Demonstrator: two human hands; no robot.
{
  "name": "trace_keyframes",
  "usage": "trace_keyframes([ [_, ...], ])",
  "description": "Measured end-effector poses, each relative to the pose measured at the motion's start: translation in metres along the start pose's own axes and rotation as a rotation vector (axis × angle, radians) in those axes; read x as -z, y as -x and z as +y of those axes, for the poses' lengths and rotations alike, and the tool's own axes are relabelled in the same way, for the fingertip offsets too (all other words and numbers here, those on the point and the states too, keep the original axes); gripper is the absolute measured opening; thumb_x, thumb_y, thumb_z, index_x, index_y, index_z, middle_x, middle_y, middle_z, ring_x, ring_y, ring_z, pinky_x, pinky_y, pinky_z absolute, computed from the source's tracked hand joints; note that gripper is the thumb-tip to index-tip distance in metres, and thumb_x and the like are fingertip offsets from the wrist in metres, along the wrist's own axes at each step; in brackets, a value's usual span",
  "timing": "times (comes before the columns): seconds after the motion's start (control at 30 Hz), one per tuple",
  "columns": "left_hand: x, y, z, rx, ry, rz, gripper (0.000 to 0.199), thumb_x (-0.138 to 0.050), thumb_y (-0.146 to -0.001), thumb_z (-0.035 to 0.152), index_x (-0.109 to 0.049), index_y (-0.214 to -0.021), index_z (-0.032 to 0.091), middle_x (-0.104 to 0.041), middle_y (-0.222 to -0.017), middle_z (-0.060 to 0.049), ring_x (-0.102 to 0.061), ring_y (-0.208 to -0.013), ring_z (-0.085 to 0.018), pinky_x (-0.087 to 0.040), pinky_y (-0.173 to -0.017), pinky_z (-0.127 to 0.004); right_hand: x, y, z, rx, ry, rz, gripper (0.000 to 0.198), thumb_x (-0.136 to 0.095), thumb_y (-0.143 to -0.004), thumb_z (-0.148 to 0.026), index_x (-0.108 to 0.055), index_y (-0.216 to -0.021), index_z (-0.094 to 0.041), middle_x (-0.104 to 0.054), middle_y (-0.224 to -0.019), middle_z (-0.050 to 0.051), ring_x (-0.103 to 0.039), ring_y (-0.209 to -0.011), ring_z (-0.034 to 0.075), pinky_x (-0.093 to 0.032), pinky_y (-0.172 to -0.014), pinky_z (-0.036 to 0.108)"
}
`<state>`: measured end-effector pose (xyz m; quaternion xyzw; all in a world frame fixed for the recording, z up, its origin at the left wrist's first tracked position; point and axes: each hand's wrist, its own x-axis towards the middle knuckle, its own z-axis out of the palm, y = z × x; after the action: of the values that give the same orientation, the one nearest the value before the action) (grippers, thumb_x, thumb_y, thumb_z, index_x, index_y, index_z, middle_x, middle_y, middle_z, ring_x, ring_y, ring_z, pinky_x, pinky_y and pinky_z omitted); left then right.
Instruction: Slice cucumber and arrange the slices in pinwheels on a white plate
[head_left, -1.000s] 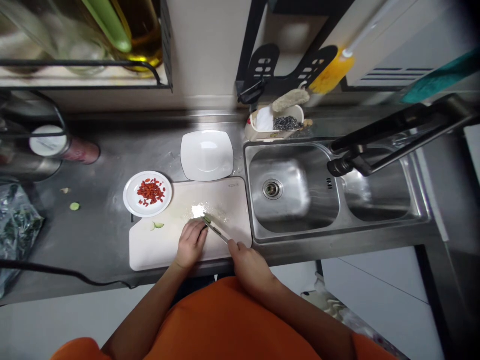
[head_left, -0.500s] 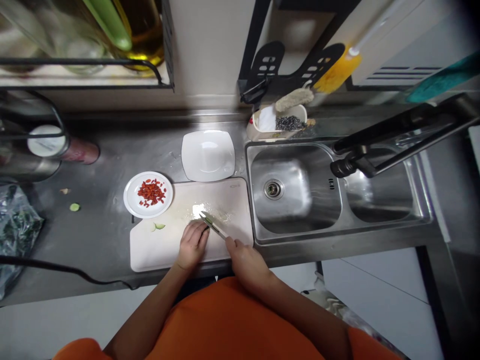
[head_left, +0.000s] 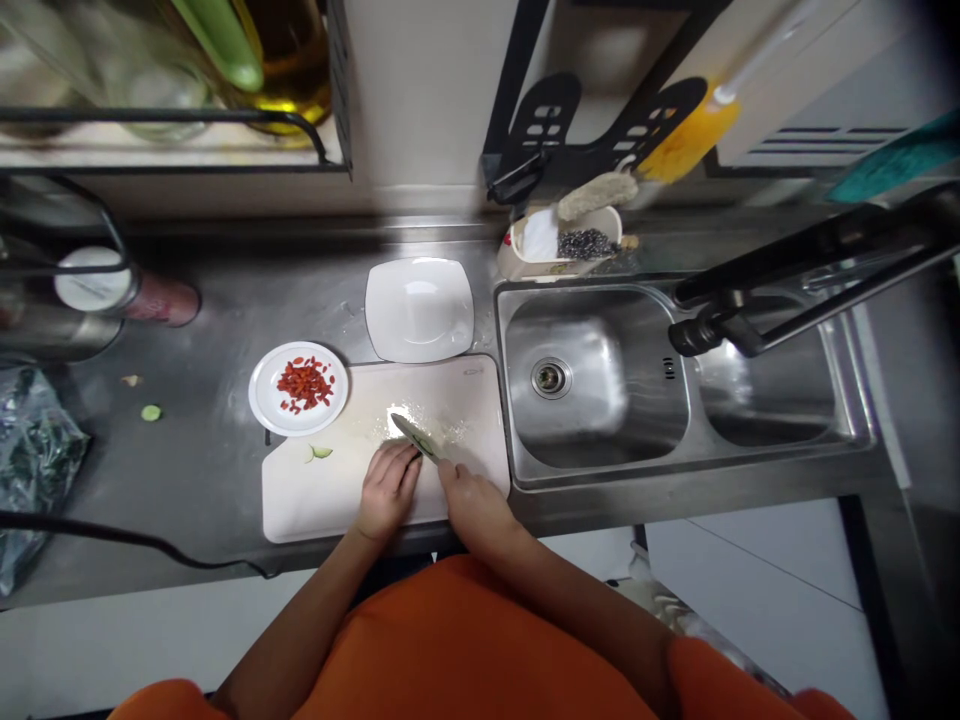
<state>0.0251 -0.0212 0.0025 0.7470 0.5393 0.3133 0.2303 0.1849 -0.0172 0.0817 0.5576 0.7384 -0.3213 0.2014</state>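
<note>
My right hand [head_left: 475, 505] grips a kitchen knife [head_left: 411, 434] by its handle. Its blade points up and left over the white cutting board [head_left: 322, 505], right beside the fingertips of my left hand. With its fingers curled and close together, my left hand [head_left: 388, 488] presses down on the board; what lies under them is hidden. Thin green-edged pale slices [head_left: 320, 452] rest on the board to the left of my hands. Wet drops glisten on the board beyond the blade.
A white plate with red goji berries [head_left: 306, 385] overlaps the board's far left corner. Behind the board sits a square white plate [head_left: 420, 310]. The steel sink [head_left: 592, 385] adjoins on the right, its black faucet [head_left: 712, 325] above. A plastic bag of greens [head_left: 37, 450] lies far left.
My right hand has shifted slightly left with the knife, and the blade now shows its broad side, its tip a little farther forward and left. My left hand stays nearly in place.
</note>
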Motion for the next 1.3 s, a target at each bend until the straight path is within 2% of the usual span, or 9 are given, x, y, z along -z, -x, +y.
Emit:
trace_keyframes([
  [0.1, 0.000, 0.000, 0.000, -0.012, -0.003, 0.006, 0.022, -0.053, -0.087, 0.016, -0.060, -0.107, 0.018, -0.067, -0.101, -0.007, -0.061, -0.099, -0.020, -0.048, -0.094, -0.041, -0.004, -0.005, 0.000, -0.008, -0.016, 0.032, 0.032, -0.026, -0.090, -0.007, -0.049, -0.112, -0.014, -0.063, -0.092, 0.010, -0.064, -0.082, 0.020, -0.048, -0.067, 0.026],
  [0.3, -0.002, 0.003, -0.003, -0.023, -0.006, 0.014, 0.025, -0.053, -0.087, 0.018, -0.059, -0.111, 0.019, -0.066, -0.104, -0.008, -0.061, -0.101, -0.020, -0.049, -0.093, -0.042, 0.003, -0.004, 0.010, -0.038, -0.101, -0.035, 0.037, -0.031, -0.086, -0.004, -0.046, -0.118, -0.015, -0.064, -0.093, 0.010, -0.064, -0.084, 0.021, -0.047, -0.067, 0.028],
  [0.5, -0.002, 0.005, -0.005, -0.032, -0.007, 0.025, 0.028, -0.053, -0.087, 0.019, -0.058, -0.114, 0.019, -0.064, -0.108, -0.010, -0.059, -0.105, -0.021, -0.050, -0.094, -0.042, 0.012, 0.017, 0.015, -0.062, -0.049, -0.088, 0.036, -0.034, -0.085, -0.005, -0.044, -0.117, -0.018, -0.063, -0.096, 0.009, -0.065, -0.083, 0.020, -0.046, -0.065, 0.027],
  [0.8, 0.001, 0.004, 0.000, -0.012, -0.034, 0.027, 0.021, -0.053, -0.087, 0.019, -0.061, -0.106, 0.019, -0.066, -0.104, -0.009, -0.060, -0.104, -0.021, -0.048, -0.096, -0.042, 0.016, 0.039, 0.009, -0.072, -0.034, -0.135, 0.030, -0.029, -0.088, -0.007, -0.047, -0.109, -0.017, -0.063, -0.093, 0.010, -0.065, -0.080, 0.021, -0.046, -0.064, 0.026],
  [1.3, 0.000, 0.002, 0.000, -0.047, -0.048, 0.035, 0.020, -0.051, -0.088, 0.018, -0.060, -0.105, 0.018, -0.065, -0.103, -0.009, -0.060, -0.101, -0.021, -0.049, -0.094, -0.043, 0.019, 0.040, 0.009, -0.083, -0.042, -0.173, 0.031, -0.029, -0.089, -0.006, -0.047, -0.110, -0.017, -0.063, -0.095, 0.011, -0.066, -0.083, 0.021, -0.047, -0.066, 0.026],
])
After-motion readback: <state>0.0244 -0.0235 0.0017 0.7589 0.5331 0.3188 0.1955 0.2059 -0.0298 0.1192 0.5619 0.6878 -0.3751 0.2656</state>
